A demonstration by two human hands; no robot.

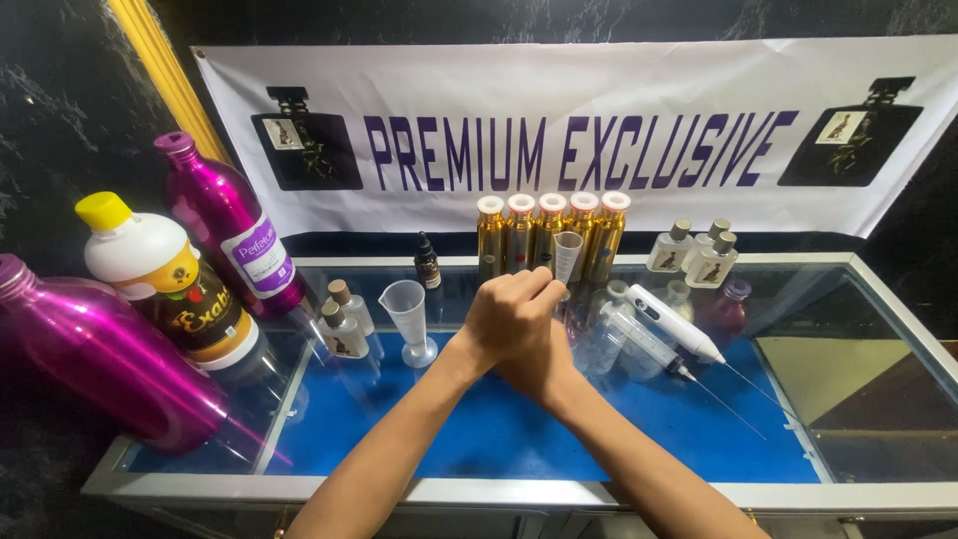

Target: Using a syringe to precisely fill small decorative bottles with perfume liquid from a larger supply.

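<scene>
Left hand (512, 317) stacked over right hand (540, 365), both grips curled shut, contents hidden; small clear plastic measuring cup (567, 256) upright just beyond, nearest left fingertips (548, 286)

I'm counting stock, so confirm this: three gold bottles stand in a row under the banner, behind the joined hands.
Not three: the head view shows five gold bottles in that row. They do stand under the banner, behind the joined left hand and right hand.

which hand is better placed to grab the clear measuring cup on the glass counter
Left, probably. The left hand sits on top of the clasped right hand, on the side of the measuring cup.
</scene>
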